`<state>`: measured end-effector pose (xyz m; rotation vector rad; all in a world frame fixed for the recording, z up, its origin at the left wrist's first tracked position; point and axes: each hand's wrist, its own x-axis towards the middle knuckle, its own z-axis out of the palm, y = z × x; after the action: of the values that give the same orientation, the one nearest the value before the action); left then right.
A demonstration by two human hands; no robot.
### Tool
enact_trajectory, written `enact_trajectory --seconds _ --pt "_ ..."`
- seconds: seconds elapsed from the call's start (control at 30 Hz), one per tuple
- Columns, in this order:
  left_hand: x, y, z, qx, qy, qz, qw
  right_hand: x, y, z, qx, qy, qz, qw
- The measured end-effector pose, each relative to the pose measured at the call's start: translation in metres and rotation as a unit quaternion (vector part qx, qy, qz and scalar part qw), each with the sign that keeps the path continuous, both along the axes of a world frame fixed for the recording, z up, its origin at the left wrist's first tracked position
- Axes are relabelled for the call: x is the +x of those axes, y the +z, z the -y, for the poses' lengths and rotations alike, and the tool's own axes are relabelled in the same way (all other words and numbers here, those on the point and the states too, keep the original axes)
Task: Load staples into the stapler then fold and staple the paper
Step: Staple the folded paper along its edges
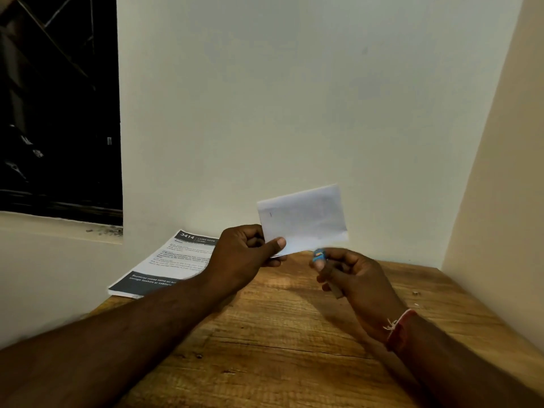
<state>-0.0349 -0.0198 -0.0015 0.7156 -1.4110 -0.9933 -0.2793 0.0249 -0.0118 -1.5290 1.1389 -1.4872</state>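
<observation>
Your left hand (247, 248) pinches the lower left corner of the folded paper (303, 219) between thumb and fingers, holding it up above the bench (265, 334) in front of the wall (294, 98). Your right hand (353, 278) is closed around the small stapler (319, 257), whose blue tip pokes out just below the paper's bottom edge; it is blurred, so you cannot tell whether it touches the paper. A red band (397, 328) circles your right wrist. A printed sheet (164, 266) lies at the bench's far left, under a dark window (59, 113).
</observation>
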Motion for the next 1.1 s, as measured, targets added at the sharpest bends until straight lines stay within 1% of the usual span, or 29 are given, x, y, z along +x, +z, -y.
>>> enact_trajectory --seconds 0.03,0.1,0.17,0.23,0.4,0.47,0.5,0.57,0.6,0.67,0.73,0.77,0.83,0.9,0.97,1.0,1.03,1.1 --pt "0.002 0.000 0.002 0.008 0.005 -0.006 1.000 -0.001 -0.003 0.001 0.004 -0.016 -0.074 0.997" --pt "0.004 0.000 0.004 0.024 0.010 -0.019 0.999 -0.001 -0.010 0.001 0.021 -0.042 -0.220 0.974" --pt "0.004 -0.001 0.006 0.030 0.006 -0.022 0.999 0.002 -0.017 -0.001 0.020 -0.056 -0.301 0.952" --pt "0.004 -0.001 0.006 0.033 -0.003 -0.022 0.999 0.005 -0.018 -0.002 0.012 -0.069 -0.341 0.938" --pt "0.003 -0.003 0.005 0.029 -0.016 -0.021 0.999 0.005 -0.016 0.000 0.036 -0.066 -0.387 0.919" --pt "0.002 -0.002 0.004 0.031 -0.019 -0.019 0.999 0.004 -0.018 0.001 0.045 -0.069 -0.358 0.930" --pt "0.002 -0.001 0.004 0.033 -0.018 -0.015 0.999 0.003 -0.017 0.001 0.052 -0.065 -0.316 0.945" --pt "0.002 -0.001 0.003 0.037 -0.018 -0.004 0.999 0.003 -0.011 0.003 0.052 -0.047 -0.185 0.980" --pt "0.002 -0.001 0.002 0.039 -0.021 0.001 0.999 0.004 -0.007 0.004 0.044 -0.044 -0.114 0.992" --pt "0.001 -0.003 0.002 0.046 -0.025 0.017 0.998 0.006 -0.001 0.003 0.037 -0.051 0.003 0.998" --pt "-0.001 -0.004 0.000 0.041 -0.002 0.054 0.998 0.008 0.001 0.001 0.032 -0.062 0.068 0.995" --pt "-0.003 -0.006 -0.001 0.025 0.035 0.088 0.995 0.009 0.001 0.000 0.029 -0.065 0.086 0.994" --pt "-0.005 -0.009 -0.002 -0.032 0.141 0.173 0.974 0.010 0.002 -0.002 0.021 -0.067 0.095 0.993" --pt "-0.003 -0.008 -0.009 -0.131 0.208 0.236 0.940 0.011 0.004 -0.005 0.011 -0.068 0.069 0.995" --pt "-0.002 -0.006 -0.015 -0.238 0.203 0.276 0.909 0.014 0.004 -0.008 -0.007 -0.069 0.029 0.997" --pt "-0.004 -0.006 -0.019 -0.266 0.181 0.287 0.902 0.017 0.004 -0.010 -0.021 -0.068 0.006 0.997" --pt "-0.007 -0.005 -0.023 -0.272 0.155 0.288 0.905 0.020 0.004 -0.012 -0.035 -0.063 -0.018 0.997" --pt "-0.014 -0.005 -0.030 -0.253 0.115 0.266 0.923 0.025 0.004 -0.017 -0.060 -0.035 -0.047 0.996"
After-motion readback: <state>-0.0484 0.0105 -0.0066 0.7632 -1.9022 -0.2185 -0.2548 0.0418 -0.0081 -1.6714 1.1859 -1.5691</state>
